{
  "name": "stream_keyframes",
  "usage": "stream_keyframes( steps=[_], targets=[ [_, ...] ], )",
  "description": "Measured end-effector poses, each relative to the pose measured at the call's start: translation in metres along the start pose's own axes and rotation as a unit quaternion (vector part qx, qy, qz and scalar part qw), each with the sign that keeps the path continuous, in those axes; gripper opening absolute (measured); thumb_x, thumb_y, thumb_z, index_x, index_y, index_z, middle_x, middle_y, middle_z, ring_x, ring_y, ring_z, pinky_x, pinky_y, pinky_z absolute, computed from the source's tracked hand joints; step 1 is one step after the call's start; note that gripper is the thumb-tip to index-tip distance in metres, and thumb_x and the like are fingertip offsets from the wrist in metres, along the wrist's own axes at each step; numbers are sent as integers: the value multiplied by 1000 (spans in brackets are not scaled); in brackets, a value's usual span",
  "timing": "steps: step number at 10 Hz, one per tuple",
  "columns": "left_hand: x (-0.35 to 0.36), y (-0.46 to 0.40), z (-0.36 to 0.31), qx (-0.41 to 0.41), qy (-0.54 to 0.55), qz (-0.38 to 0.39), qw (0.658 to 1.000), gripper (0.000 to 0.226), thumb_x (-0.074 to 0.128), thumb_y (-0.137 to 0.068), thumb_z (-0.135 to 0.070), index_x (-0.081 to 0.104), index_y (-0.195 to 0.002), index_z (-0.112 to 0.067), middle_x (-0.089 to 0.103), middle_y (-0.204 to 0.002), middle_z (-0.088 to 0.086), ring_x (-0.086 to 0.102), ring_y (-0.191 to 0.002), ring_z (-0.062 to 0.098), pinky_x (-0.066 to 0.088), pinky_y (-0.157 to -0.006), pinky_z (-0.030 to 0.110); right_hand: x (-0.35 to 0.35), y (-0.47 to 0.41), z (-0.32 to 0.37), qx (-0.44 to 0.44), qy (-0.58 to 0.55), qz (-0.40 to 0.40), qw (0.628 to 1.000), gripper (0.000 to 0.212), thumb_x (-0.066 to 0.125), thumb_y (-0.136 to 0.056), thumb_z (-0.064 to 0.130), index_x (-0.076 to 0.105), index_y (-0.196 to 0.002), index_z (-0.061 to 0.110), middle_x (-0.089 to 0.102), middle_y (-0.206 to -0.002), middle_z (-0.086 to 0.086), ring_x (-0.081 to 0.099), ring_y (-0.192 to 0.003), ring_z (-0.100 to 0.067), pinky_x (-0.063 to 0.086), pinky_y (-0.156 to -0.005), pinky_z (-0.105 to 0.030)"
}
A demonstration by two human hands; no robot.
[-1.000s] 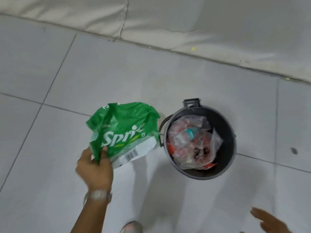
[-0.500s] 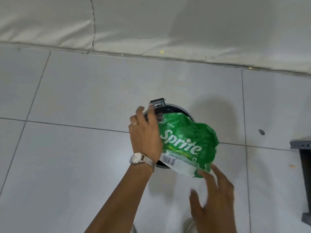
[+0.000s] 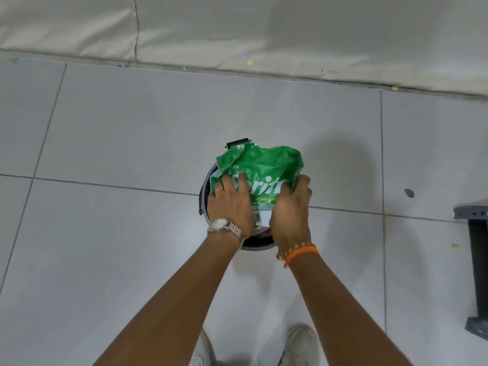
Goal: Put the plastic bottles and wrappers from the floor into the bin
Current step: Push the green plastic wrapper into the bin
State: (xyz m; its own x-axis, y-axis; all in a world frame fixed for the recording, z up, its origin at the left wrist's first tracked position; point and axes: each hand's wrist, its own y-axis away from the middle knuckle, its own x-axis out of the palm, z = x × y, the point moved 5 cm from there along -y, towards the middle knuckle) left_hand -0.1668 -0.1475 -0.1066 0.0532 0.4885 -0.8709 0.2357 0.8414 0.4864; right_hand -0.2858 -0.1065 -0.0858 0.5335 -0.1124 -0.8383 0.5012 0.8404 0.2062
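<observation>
One green wrapper (image 3: 260,170), crumpled plastic printed with white lettering and a barcode panel at its near edge, lies across the mouth of the bin and covers most of the opening.

One bin (image 3: 257,245), small, round and dark, stands on the floor; only its left wall, its near rim and a black clip at its far side show around the wrapper. A sliver of red and white material shows inside at the near rim; what it is cannot be told.

Two hands, both on the wrapper. Left hand (image 3: 231,204): palm down, fingers spread and flat on the left part of the wrapper, pressing rather than curling round it. One ring on a finger; one metal wristwatch (image 3: 224,225) on the wrist. Right hand (image 3: 290,207): fingers curled over the wrapper's right edge, clasping it against the bin's right side. One orange bracelet (image 3: 301,253) with yellow beads on the wrist.

Two forearms, bare, reaching from the bottom of the view.

Two pale shoes (image 3: 302,344), toes showing at the bottom edge, one on each side of the forearms.

One floor (image 3: 118,233) of large grey tiles with thin dark joints; one dark spot on a tile to the right.

One pale padded surface (image 3: 237,30) along the far edge of the floor.

One dark metal frame leg (image 3: 478,260) at the right edge, well apart from the bin.
</observation>
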Motion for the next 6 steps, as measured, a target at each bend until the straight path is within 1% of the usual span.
stream_keyframes(
  steps=[1, 2, 3, 4, 5, 6],
  targets=[
    [23, -20, 3, -9, 13, 86, 996, 96, 72, -77, -29, 15, -153, -19, 37, -140, 22, 55, -120, 40, 51, -88, 44, 42, -12, -1, -78, 262, 116, 955, 31, 48, -95, 12, 63, -122, 5, 40, -144, -16, 34, -129, -36, 39, -98, -44],
    [46, -34, 6, -12, 17, 133, 991, 79, 70, -82, -35, 26, -146, -26, 45, -134, 23, 56, -119, 40, 51, -86, 44, 80, -10, -4, -133, 424, 243, 862, 39, 41, -100, 34, 58, -132, 20, 48, -146, -5, 18, -143, -32, 30, -105, -43],
    [53, -47, 8, -14, 35, 138, 990, 75, 71, -82, -32, 28, -144, -31, 43, -131, 23, 53, -119, 41, 50, -77, 43, 108, -21, -18, -59, 388, 360, 846, 38, 46, -99, 27, 56, -134, 18, 49, -145, -7, 12, -146, -35, 28, -111, -43],
    [52, -46, 10, -3, 49, 177, 983, 83, 74, -77, -32, 28, -147, -32, 42, -134, 23, 51, -122, 44, 52, -87, 45, 108, -18, -20, -65, 364, 403, 837, 40, 49, -95, 18, 56, -133, 10, 46, -145, -18, 22, -143, -39, 26, -117, -46],
    [22, -33, 19, 2, 156, 153, 976, 66, 71, -79, -36, 47, -140, -26, 55, -133, 17, 59, -118, 40, 52, -96, 45, 78, -7, 1, -102, 323, 375, 863, 36, 49, -94, 13, 58, -127, 2, 55, -134, -23, 49, -127, -39, 41, -109, -45],
    [-16, 12, 35, -3, 213, 82, 974, 53, 69, -80, -35, 58, -131, -25, 64, -129, 8, 64, -114, 32, 53, -93, 39, 26, 22, 16, -130, 243, 358, 892, 37, 54, -88, 10, 59, -124, 2, 62, -125, -22, 58, -116, -36, 48, -101, -40]
  ],
)
